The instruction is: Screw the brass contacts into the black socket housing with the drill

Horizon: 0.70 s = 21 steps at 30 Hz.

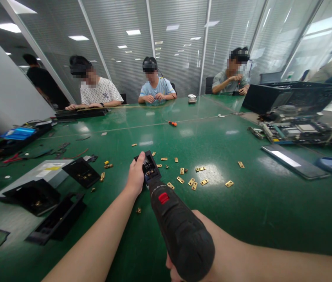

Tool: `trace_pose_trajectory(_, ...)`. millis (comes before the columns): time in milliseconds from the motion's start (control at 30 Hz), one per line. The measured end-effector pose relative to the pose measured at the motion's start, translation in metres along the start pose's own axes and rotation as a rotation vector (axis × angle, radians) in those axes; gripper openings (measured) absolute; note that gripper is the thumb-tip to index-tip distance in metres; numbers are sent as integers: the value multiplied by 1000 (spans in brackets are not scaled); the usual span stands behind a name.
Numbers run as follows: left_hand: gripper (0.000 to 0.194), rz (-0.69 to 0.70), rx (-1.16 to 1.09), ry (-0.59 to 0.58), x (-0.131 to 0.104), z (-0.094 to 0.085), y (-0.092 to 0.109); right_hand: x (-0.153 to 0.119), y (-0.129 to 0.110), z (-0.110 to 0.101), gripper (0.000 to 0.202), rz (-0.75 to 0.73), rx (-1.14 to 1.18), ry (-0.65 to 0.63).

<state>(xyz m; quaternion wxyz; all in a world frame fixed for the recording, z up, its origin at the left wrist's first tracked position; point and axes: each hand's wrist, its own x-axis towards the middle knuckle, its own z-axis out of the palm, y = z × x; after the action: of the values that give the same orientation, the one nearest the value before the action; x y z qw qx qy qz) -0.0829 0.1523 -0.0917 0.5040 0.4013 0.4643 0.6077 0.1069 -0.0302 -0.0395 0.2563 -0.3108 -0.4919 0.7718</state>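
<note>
My left hand point(136, 177) grips a small black plastic housing point(151, 166) with metal parts inside, tilted up above the green table. In my right hand point(175, 270) is a black cordless drill point(180, 231) with a red switch on top. Its front end points into the housing, and the bit's tip is hidden behind the drill body. Several small brass plates point(191, 181), each with two holes, lie scattered on the table just past the drill. A few small screws point(138, 210) lie near my left forearm.
To the left lie more black housings point(84, 172), a silver metal box point(33, 176) and loose scraps. An orange screwdriver point(172, 123) lies mid-table. On the right are a circuit board point(304, 129), a black case point(286, 98) and a flat grey panel point(293, 161). Several people sit across the table.
</note>
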Motion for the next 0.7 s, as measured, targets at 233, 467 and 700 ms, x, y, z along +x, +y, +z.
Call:
trace_pose_trajectory(233, 49, -12, 13, 8, 0, 1, 0, 3, 14, -3, 64, 37, 82, 0)
trace_pose_trajectory(467, 49, -7, 14, -6, 2, -1, -3, 2, 0, 2, 57, 12, 6, 3)
trace_pose_trajectory(700, 49, -16, 10, -14, 0, 0, -1, 1, 2, -4, 61, 8, -10, -15)
